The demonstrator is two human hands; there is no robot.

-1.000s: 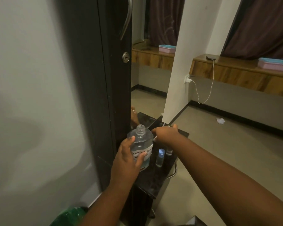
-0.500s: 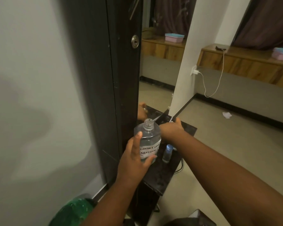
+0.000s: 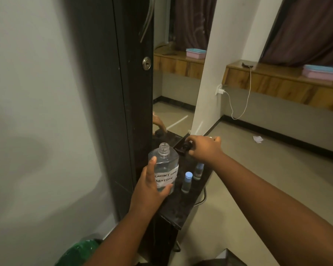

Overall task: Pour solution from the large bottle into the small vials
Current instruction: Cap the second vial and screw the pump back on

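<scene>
Dim, warm indoor light. A soft broad shadow lies on the wall left of the dark door. The wide lens bends the door's edges. Faint glare streaks the mirror beside it; the whole view is slightly soft.

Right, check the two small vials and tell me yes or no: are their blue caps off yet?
No, both small vials on the dark shelf carry blue caps, while the large bottle stands uncapped.
</scene>
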